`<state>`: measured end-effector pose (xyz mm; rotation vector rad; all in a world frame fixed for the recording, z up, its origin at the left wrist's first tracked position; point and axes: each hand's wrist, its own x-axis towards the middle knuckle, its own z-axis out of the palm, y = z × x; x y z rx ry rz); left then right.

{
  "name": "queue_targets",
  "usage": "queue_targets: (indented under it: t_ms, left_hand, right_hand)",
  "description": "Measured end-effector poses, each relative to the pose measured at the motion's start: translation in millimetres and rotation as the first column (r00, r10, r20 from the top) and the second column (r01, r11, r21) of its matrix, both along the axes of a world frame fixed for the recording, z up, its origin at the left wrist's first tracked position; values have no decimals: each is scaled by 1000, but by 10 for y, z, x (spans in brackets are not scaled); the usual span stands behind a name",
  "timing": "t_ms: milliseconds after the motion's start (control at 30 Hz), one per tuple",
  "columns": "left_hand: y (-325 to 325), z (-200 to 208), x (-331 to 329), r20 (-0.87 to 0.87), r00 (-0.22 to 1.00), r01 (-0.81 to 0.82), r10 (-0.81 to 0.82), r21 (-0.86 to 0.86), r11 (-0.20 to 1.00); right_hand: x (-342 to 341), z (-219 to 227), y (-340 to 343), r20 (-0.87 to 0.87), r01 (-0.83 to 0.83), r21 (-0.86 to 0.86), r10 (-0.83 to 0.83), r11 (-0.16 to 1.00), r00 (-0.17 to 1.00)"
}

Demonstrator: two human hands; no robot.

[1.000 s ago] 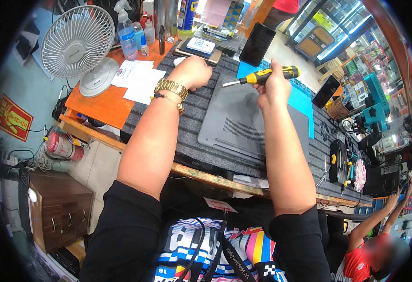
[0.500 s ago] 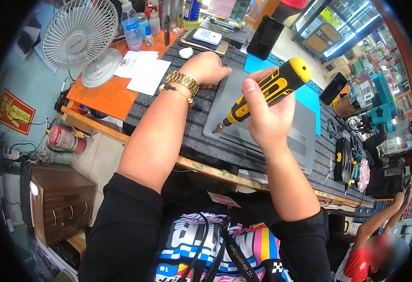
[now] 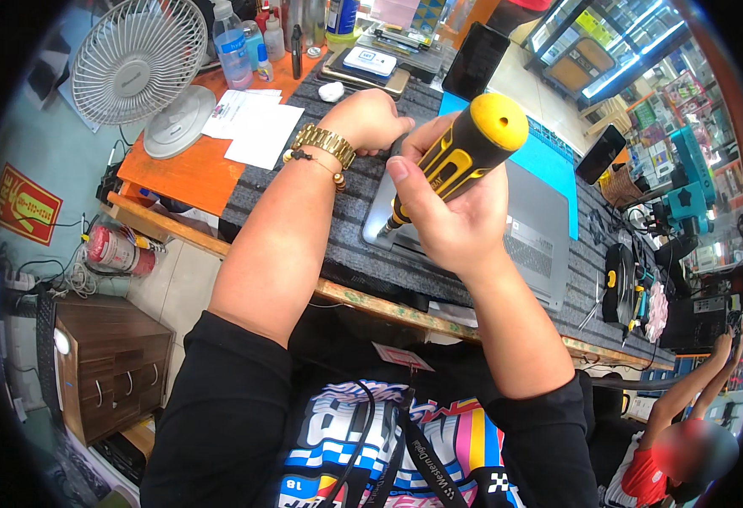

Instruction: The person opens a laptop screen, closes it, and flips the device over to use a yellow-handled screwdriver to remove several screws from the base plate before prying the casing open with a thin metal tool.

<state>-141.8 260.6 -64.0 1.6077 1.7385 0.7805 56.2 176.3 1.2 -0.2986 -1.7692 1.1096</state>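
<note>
A grey laptop lies underside up on a dark striped mat. My right hand is wrapped round a thick yellow-and-black screwdriver, thumb along its handle. The screwdriver tilts, with its tip down at the laptop's near left corner. Any screw there is too small to make out. My left hand, with a gold watch on the wrist, is at the laptop's far left edge. Its fingers are curled down and partly hidden, so whatever they hold does not show.
Beyond my left hand lie phones and a small white lump. White papers and a fan stand on the left. A blue mat reaches past the laptop. Tools lie at right; another person is farther right.
My right hand and the screwdriver have moved slightly left and stand steeper, with the handle's end turned more toward me. The tip stays near the same corner. My left hand has barely shifted.
</note>
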Motion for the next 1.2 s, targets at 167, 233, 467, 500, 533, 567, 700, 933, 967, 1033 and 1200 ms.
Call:
queue_targets:
  t_ms: [167, 233, 467, 500, 533, 567, 700, 933, 967, 1033, 1200]
  left_hand:
    - [51, 20, 65, 13, 1000, 21, -21, -5, 1000]
    - [145, -150, -29, -72, 997, 47, -40, 108, 993]
    - [292, -337, -97, -148, 983, 131, -105, 184, 974]
    - [294, -347, -113, -146, 984, 125, -100, 178, 976]
    - [296, -356, -128, -158, 982, 135, -104, 195, 971]
    - [296, -367, -144, -165, 981, 138, -105, 204, 969]
    - [214, -236, -67, -143, 986, 114, -89, 175, 978]
    - [83, -71, -11, -42, 999, 32, -30, 65, 997]
    - [82, -76, -13, -43, 999, 30, -26, 81, 996]
    - [80, -57, 11, -43, 999, 32, -29, 80, 996]
    - [210, -247, -60, -104, 994, 43, -28, 148, 988]
  right_hand:
    - [48, -17, 34, 50, 21, 88, -26, 996, 998]
    - [26, -17, 29, 59, 23, 132, -31, 991, 998]
    - [13, -32, 28, 54, 25, 154, -33, 988, 998]
    - [10, -28, 23, 53, 23, 155, -32, 988, 998]
    - [6, -24, 17, 53, 21, 143, -29, 990, 998]
    - [0, -19, 9, 53, 18, 130, -25, 991, 998]
    - [6, -9, -13, 21, 25, 67, -27, 997, 999]
    - [10, 2, -6, 38, 29, 75, -32, 997, 999]
    - [8, 1, -7, 35, 30, 78, -33, 997, 999]
    - [19, -6, -1, 36, 38, 80, -41, 996, 999]
    - [4, 5, -10, 28, 30, 90, -32, 995, 999]
